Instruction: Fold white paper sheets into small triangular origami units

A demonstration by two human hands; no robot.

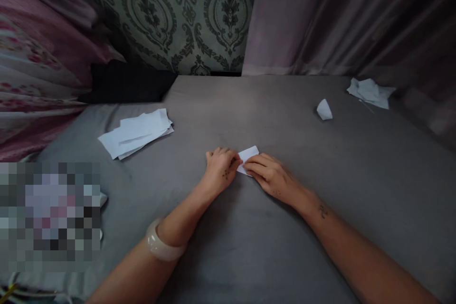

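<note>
A small folded white paper (pixel 248 154) lies on the grey sheet (pixel 228 247) in the middle of the view. My left hand (pixel 221 168) rests on the paper's left edge with its fingers curled and pressed onto it. My right hand (pixel 271 175) lies flat over the paper's lower right part, fingers pressed together on it. Only the paper's upper corner shows between the two hands. A pale bangle (pixel 162 244) sits on my left wrist.
A loose stack of white sheets (pixel 137 132) lies to the left. A small folded paper piece (pixel 324 109) and a crumpled pile of paper (pixel 370 91) lie at the far right. Patterned wall and curtains stand behind; floral bedding is at the left.
</note>
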